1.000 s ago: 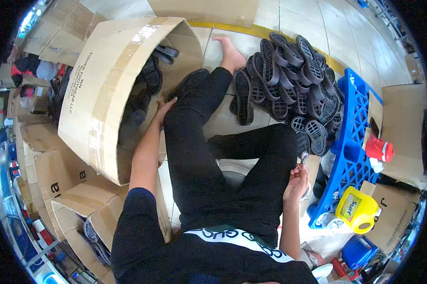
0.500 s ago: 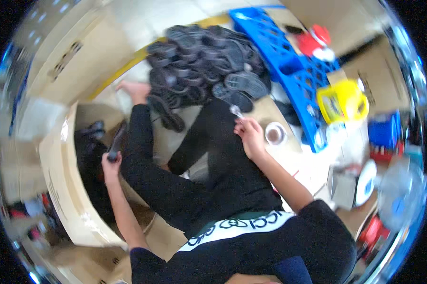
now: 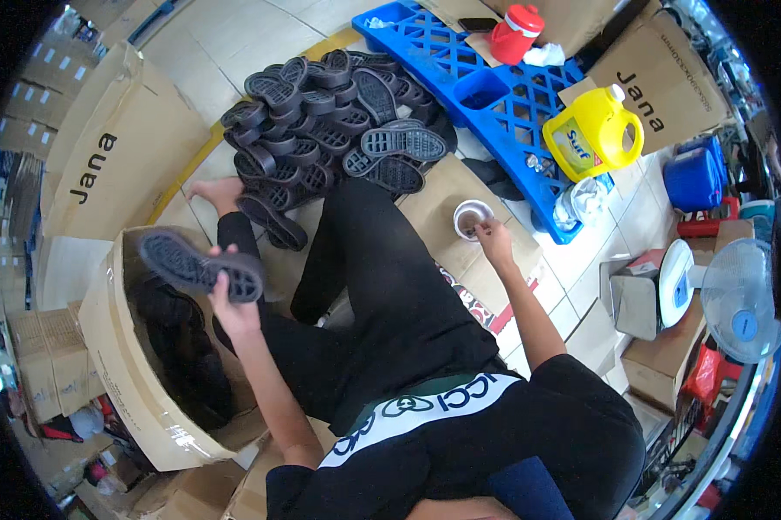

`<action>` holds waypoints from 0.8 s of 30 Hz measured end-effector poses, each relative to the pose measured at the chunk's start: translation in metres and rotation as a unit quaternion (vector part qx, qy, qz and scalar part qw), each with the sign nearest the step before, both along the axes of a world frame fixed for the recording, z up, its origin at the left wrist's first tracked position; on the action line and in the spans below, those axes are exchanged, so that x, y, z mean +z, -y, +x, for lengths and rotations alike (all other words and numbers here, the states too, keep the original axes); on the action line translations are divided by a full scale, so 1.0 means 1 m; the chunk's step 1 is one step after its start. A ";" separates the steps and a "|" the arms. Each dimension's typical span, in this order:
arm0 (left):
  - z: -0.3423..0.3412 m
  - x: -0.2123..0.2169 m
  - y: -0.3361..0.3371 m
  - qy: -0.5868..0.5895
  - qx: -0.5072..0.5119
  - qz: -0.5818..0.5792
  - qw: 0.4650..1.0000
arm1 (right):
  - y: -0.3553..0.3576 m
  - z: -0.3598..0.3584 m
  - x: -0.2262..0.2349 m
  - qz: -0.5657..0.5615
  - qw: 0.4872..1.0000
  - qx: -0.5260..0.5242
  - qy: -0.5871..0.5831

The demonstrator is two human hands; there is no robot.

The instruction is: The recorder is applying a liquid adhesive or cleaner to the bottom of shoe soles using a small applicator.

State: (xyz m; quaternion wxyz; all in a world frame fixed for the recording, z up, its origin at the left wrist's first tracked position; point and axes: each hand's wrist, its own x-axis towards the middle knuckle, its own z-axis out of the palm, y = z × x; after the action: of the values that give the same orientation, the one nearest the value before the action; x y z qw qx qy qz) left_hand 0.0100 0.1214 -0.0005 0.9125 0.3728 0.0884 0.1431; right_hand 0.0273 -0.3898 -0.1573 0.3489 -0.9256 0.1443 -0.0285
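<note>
- At the far left of the frame, small brown cardboard boxes (image 3: pixel 39 364) are sitting stacked, and a large flattened brown carton (image 3: pixel 122 156) with dark lettering is leaning in the upper left.
- Below it, at the lower left, an open brown cardboard box (image 3: pixel 126 364) is lying with dark soles inside it.
- The left hand (image 3: pixel 230 308) is rising over that box, its fingers clenched around a black shoe sole (image 3: pixel 201 264), tread side facing the camera; the sole's long axis is running from the upper left down to the right, nearly level.
- In the upper middle, a pile of black soles (image 3: pixel 338 117) is resting on the tiled floor.
- Right of centre, the right hand (image 3: pixel 494 238) is reaching to a small white cup (image 3: pixel 473 218), its fingers pinching something thin at the rim; what it is I cannot tell.
- Further right, a blue plastic pallet (image 3: pixel 486 91) is carrying a red container (image 3: pixel 516 22), and a yellow jug (image 3: pixel 594 134) with a blue label is standing at its right edge.
- In the upper right, a brown carton (image 3: pixel 667 78) with dark lettering is lying; a white fan (image 3: pixel 741 312) is standing at the right edge.
</note>
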 end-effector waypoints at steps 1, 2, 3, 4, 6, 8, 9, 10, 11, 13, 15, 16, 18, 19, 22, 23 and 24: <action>0.003 -0.006 0.011 -0.034 0.002 -0.025 0.999 | 0.003 0.002 -0.005 -0.001 1.000 0.003 0.000; 0.000 -0.006 0.023 -0.047 -0.016 -0.010 0.999 | 0.004 0.004 -0.006 0.000 1.000 -0.004 0.020; -0.003 -0.006 0.030 -0.060 -0.034 0.005 0.998 | 0.005 0.007 -0.009 0.002 0.999 -0.011 0.040; -0.006 -0.003 0.033 -0.093 -0.093 -0.068 0.989 | 0.008 0.009 -0.010 0.000 0.999 -0.008 0.039; -0.010 0.000 0.044 -0.123 -0.086 -0.054 0.987 | 0.014 0.014 -0.015 0.013 0.999 -0.026 0.038; -0.014 0.008 0.064 -0.154 -0.080 -0.034 0.984 | 0.015 0.024 -0.017 0.011 1.000 -0.011 0.016; -0.018 0.013 0.077 -0.152 -0.083 -0.040 0.984 | 0.016 0.027 -0.019 0.009 1.000 -0.002 -0.004; -0.024 0.016 0.089 -0.166 -0.082 -0.040 0.982 | 0.015 0.029 -0.022 0.006 1.000 0.007 -0.006; -0.027 0.019 0.101 -0.179 -0.083 -0.041 0.979 | 0.017 0.031 -0.025 -0.009 1.000 0.014 -0.005; -0.033 0.020 0.116 -0.204 -0.083 -0.056 0.974 | 0.019 0.033 -0.030 -0.029 0.999 0.029 -0.005; -0.032 0.021 0.112 -0.195 -0.086 -0.046 0.976 | 0.019 0.034 -0.033 -0.046 0.998 0.033 -0.008; -0.029 0.023 0.108 -0.197 -0.089 -0.046 0.975 | 0.020 0.035 -0.032 -0.050 0.998 0.043 -0.012; -0.026 0.019 0.093 -0.213 -0.107 -0.042 0.970 | 0.023 0.034 -0.029 -0.042 0.997 0.044 0.036; -0.025 0.014 0.086 -0.227 -0.123 -0.060 0.964 | 0.030 0.034 -0.030 -0.049 0.997 0.050 0.032; -0.029 0.008 0.079 -0.232 -0.122 -0.097 0.960 | 0.049 0.033 -0.029 -0.024 0.995 0.048 -0.084; -0.028 0.009 0.078 -0.223 -0.114 -0.084 0.965 | 0.050 0.032 -0.027 -0.032 0.997 0.039 -0.052; -0.028 0.009 0.077 -0.214 -0.105 -0.071 0.969 | 0.053 0.030 -0.025 -0.040 0.999 0.030 -0.019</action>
State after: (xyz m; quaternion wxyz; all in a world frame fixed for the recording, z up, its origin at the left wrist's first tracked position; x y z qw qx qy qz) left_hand -0.0182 0.0445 0.0089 0.9065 0.3360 0.2518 -0.0436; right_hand 0.0574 -0.4429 -0.1822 0.3091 -0.9431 0.1219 -0.0058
